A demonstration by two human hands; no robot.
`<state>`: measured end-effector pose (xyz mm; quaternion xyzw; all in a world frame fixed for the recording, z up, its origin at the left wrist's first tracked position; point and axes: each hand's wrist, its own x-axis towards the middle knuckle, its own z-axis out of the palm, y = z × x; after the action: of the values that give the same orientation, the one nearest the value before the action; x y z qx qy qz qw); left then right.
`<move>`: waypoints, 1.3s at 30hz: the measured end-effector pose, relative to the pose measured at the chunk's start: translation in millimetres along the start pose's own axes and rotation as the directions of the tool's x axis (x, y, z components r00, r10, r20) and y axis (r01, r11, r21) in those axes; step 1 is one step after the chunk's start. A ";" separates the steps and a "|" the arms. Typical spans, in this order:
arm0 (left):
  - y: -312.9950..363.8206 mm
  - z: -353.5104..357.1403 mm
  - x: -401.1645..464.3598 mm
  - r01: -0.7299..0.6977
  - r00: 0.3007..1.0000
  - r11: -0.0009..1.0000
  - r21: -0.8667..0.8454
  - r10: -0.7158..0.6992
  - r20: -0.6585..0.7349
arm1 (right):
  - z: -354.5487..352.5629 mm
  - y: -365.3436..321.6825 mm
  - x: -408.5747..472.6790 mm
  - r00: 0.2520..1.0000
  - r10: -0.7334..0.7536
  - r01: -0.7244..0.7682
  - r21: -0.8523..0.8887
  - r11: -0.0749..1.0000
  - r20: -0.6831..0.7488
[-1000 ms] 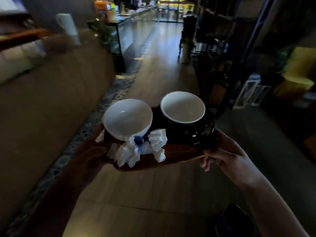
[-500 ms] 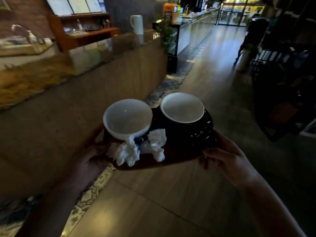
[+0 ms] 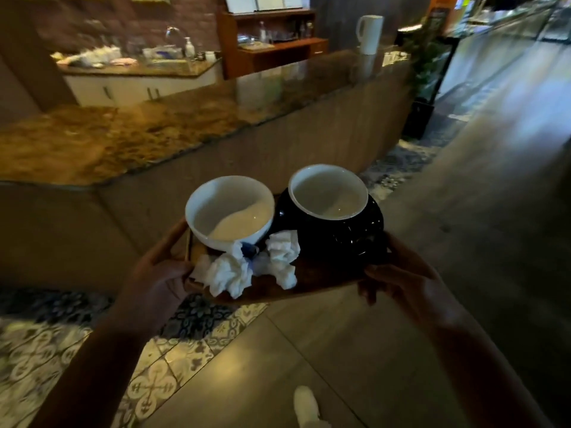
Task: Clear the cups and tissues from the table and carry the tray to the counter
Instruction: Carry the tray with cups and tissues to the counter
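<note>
Head view: left hand (image 3: 157, 282) and right hand (image 3: 408, 285) grip tray (image 3: 324, 282); fingers hidden underneath.

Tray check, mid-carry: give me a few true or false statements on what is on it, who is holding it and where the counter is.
1. Both hands hold the tray. True: the left hand grips its left edge and the right hand its right edge.
2. The tray already rests on the counter. False: it is held in the air above the floor, with the counter ahead and to the left.
3. The white cup lies tipped on its side. False: it stands upright, to the left of the black cup.
4. Crumpled tissues lie on the tray in front of the cups. True.
5. The black cup is white inside. True.
</note>
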<state>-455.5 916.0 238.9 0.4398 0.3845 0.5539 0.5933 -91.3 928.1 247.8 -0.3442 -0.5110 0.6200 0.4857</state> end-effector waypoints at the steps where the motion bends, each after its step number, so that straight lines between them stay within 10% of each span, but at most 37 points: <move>1: 0.1 -9.5 5.7 0.000 1.000 1.000 -0.021 -0.001 -0.032 | -0.2 4.0 12.7 1.000 0.004 -0.004 0.001 1.000 0.023; 21: 36.9 -130.3 135.3 -0.088 0.897 0.996 -0.016 0.073 -0.435 | 50.5 15.6 325.9 0.900 0.214 -0.167 -0.152 0.974 0.380; 39: 127.6 -377.1 194.0 -0.015 0.941 1.000 -0.014 0.010 -0.338 | 243.9 79.1 452.1 0.920 0.212 -0.182 -0.118 0.976 0.330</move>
<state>-834.3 1145.2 246.1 0.3357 0.4733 0.6281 0.5185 -468.0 1286.1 261.4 -0.3017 -0.5759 0.6937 0.3099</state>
